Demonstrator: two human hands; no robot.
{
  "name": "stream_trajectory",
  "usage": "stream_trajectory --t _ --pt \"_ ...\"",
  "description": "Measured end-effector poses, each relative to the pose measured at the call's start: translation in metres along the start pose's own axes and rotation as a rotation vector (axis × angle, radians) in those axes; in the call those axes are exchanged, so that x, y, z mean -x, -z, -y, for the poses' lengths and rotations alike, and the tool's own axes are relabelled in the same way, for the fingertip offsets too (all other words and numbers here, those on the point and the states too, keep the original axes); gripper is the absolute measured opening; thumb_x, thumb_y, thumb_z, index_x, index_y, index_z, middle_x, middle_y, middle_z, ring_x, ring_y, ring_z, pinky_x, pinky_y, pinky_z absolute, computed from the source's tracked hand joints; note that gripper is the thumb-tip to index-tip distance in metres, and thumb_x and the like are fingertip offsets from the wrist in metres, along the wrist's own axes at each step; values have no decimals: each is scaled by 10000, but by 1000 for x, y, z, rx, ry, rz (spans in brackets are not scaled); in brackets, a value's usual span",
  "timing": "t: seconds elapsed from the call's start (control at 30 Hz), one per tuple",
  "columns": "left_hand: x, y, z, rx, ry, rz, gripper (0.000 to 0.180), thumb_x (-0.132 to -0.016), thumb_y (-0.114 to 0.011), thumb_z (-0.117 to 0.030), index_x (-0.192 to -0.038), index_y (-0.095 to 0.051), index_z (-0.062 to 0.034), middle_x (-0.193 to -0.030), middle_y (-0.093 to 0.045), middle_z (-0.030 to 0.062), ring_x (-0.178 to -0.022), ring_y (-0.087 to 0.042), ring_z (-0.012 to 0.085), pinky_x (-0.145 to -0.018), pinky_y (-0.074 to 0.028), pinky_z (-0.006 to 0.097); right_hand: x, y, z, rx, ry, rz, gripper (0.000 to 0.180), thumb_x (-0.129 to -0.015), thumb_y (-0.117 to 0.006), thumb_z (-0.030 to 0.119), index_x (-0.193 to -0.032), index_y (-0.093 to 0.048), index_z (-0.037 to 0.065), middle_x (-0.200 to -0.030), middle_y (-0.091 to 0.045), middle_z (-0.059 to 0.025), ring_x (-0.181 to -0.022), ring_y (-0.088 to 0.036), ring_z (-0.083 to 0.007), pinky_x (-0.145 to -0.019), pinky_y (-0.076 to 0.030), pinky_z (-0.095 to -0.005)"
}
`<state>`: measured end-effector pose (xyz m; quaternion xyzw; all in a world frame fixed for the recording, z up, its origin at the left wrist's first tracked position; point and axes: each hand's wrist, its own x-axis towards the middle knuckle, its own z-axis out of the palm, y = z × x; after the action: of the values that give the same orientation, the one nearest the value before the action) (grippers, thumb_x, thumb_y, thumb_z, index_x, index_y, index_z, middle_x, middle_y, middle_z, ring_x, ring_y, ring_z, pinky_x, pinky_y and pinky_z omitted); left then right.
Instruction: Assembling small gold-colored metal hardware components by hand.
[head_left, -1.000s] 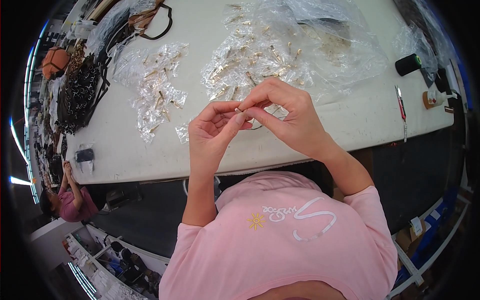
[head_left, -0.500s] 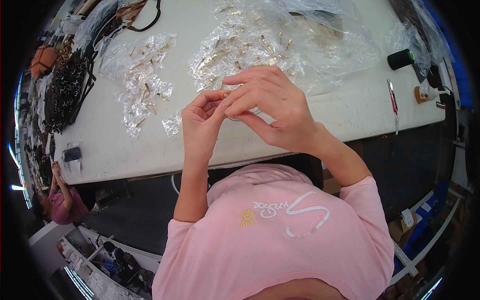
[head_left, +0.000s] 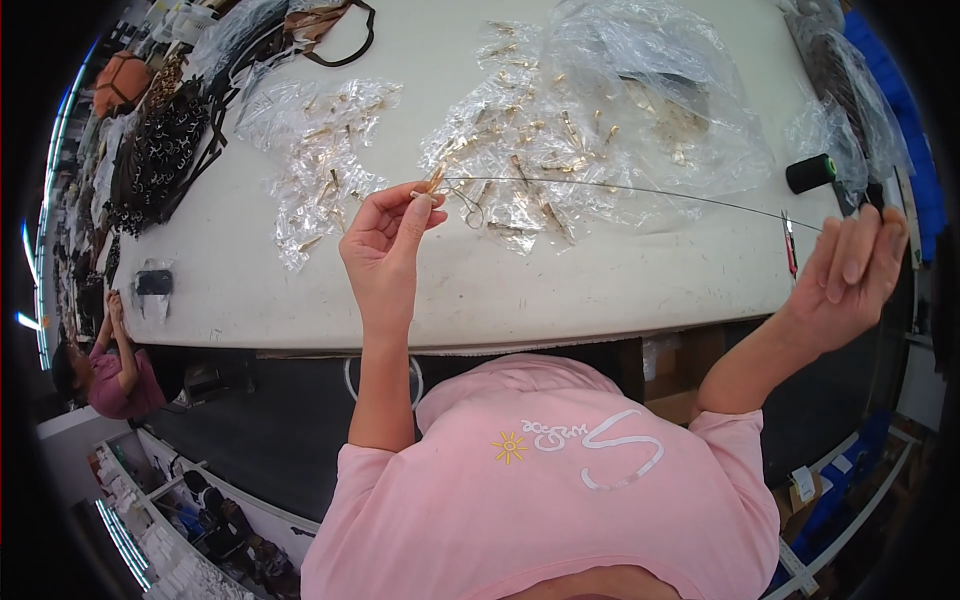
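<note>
Small parts pinched out of sight, thread end lost in the fist

The left hand point(head_left: 385, 235) pinches a small gold piece point(head_left: 436, 178) at its fingertips, too tiny to tell its shape; the thin thread point(head_left: 640, 190) running from that pinch ends inside the right hand point(head_left: 850, 270), its end covered by the curled fingers. Beyond the pinch, the gold bits in the clear plastic bags point(head_left: 600, 130) blur under crinkled film
</note>
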<state>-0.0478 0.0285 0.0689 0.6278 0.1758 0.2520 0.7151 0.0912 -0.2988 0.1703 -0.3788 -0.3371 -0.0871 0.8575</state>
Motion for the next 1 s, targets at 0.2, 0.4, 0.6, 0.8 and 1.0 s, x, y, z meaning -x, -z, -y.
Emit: stream_trajectory --t 0.2,0.4,0.6,0.8,1.0 --pt "-3 17 3 -254 -277 -220 143 -933 -640 -40 -1051 -653 40 -937 -694 95 -841 -693 149 -789 -565 265 15 39 56 486 327 -401 120 -973 -456 -11 -990 -539 -96 -574 -206 26 -496 -144 -70 -511 -166 -266" --pt "-14 37 13 -289 -334 -328 136 -933 -638 -32 -1047 -648 41 -937 -694 100 -833 -692 148 -785 -566 260 28 49 81 839 518 -588 125 -975 -489 -13 -998 -522 -132 -579 -213 17 -501 -155 -82 -505 -177 -269" --pt "-21 41 15 -133 -309 -372 134 -943 -619 -24 -1057 -625 45 -957 -693 115 -835 -681 140 -794 -575 267 31 55 96 1015 622 -638 158 -966 -463 -39 -1003 -488 -190 -566 -219 13 -494 -167 -82 -502 -188 -271" --pt "-31 37 3 504 35 -223 163 -967 -587 -56 -1101 -618 31 -1017 -686 138 -868 -688 149 -850 -591 275 35 62 53 594 279 -562 177 -984 -427 22 -1069 -527 -96 -651 -273 9 -548 -249 -85 -508 -230 -260" --pt "-17 3 -8 984 332 137 218 -971 -584 -69 -1171 -593 17 -1036 -665 128 -890 -687 131 -879 -600 289 69 -38 -80 511 -425 -60 118 -1025 -434 92 -1093 -488 13 -788 -608 -86 -724 -558 -113 -708 -458 -263"
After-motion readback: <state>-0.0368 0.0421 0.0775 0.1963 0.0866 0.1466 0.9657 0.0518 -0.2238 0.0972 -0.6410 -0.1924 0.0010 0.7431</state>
